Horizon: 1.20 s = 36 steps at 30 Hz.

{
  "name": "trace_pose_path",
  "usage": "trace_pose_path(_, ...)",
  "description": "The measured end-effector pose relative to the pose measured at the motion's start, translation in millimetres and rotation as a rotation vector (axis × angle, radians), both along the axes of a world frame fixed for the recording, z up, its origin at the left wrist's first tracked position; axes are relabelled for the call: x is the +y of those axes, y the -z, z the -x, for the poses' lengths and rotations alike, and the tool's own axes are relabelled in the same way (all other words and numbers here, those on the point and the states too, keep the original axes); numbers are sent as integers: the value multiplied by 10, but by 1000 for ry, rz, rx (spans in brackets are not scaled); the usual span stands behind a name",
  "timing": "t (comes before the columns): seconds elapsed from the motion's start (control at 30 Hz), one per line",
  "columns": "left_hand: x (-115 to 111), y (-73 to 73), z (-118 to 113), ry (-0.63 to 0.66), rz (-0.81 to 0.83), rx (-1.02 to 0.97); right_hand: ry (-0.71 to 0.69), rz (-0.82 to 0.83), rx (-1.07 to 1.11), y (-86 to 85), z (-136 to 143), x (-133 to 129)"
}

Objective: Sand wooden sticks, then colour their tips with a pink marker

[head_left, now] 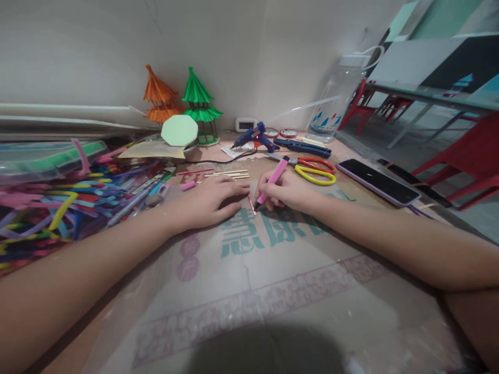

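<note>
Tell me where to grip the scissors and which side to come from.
Best take the scissors by the red and yellow handle loops, coming from above and the right: the loops lie at that end, while the metal blades point left toward the glue gun. The right hand, holding a pink marker, seems to crowd the blade side.

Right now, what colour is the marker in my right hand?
The marker is pink with a black back end, best seen in the head view.
</note>
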<state>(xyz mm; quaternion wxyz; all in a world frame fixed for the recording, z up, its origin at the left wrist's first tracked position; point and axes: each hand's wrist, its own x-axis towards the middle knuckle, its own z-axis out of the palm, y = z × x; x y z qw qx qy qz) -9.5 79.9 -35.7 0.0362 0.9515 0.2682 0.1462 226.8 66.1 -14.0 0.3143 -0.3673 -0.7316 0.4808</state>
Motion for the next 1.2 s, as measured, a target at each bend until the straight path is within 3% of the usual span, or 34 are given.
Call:
trace_pose_path(0.33, 2, 0, 1, -11, 16, 7, 194, -16, -47, 33, 22, 45)
trace_pose_path(0.83, 10, -1, 2, 6, 16, 2, -35, 15, 13, 11, -11, 34)
trace_pose_path(1.07, 6, 36, 14, -23, -32, 16, 200, -18, -7, 27, 28, 38)
trace_pose_path(1.2, 9, 31, 11, -13, -30, 16, 218, -26, -30, 34, 39, 42)
